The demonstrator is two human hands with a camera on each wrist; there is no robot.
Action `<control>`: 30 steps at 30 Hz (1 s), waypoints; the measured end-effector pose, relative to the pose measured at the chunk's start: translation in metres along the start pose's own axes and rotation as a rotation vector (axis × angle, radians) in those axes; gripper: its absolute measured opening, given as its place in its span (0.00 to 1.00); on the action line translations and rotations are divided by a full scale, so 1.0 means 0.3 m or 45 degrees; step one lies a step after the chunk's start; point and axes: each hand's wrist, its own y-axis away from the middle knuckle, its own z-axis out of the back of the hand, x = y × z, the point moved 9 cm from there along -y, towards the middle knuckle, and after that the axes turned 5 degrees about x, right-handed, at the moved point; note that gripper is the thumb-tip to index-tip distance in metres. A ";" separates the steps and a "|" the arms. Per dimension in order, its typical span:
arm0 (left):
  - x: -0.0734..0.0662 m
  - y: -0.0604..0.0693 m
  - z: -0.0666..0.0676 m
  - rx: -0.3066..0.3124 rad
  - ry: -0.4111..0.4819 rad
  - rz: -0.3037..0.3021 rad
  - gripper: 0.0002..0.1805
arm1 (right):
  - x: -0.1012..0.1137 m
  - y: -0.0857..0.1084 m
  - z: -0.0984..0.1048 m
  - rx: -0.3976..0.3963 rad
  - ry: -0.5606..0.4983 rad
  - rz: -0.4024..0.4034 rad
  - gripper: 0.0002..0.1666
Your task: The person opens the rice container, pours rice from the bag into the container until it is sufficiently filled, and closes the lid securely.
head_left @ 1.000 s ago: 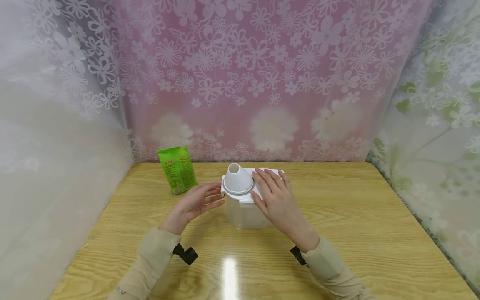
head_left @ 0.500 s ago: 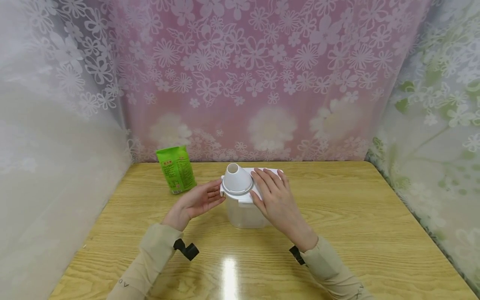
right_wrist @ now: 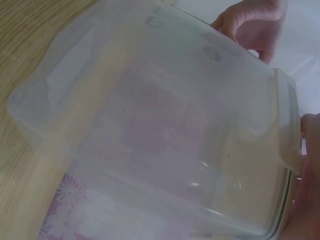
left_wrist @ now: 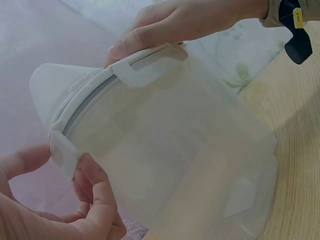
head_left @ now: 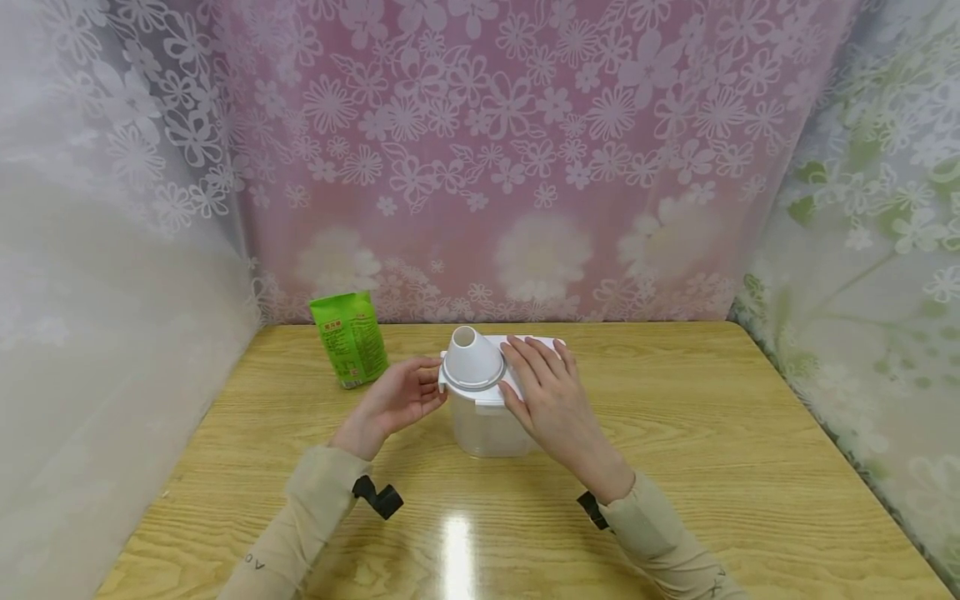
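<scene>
A clear plastic storage container (head_left: 487,433) with a white lid (left_wrist: 92,95) stands upright on the table in front of me. A white cone-shaped cap (head_left: 475,362) sits on the lid's left part. At the container's left end, my left hand (head_left: 403,398) pinches the white side latch (left_wrist: 65,154) between thumb and curled finger, as the left wrist view shows. My right hand (head_left: 551,390) rests on the right part of the lid, fingers extended, hiding much of it. The front latch (left_wrist: 150,70) hangs below the lid rim. Through the translucent wall no contents show.
A green printed packet (head_left: 351,337) stands upright at the back left, beyond my left hand. The wooden table (head_left: 675,433) reaches to a pink floral curtain (head_left: 480,167) behind and pale curtains on both sides.
My left hand's fingers have curled in from a spread pose and closed on the side latch. My right hand stays on the lid; the container stays in place.
</scene>
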 end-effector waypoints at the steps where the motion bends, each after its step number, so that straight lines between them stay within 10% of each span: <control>1: 0.000 -0.001 -0.001 -0.007 0.004 -0.001 0.09 | 0.000 0.000 0.000 -0.002 -0.002 0.002 0.36; 30: 0.006 0.015 0.005 0.109 0.005 -0.071 0.16 | 0.003 0.001 0.003 -0.014 -0.011 0.007 0.35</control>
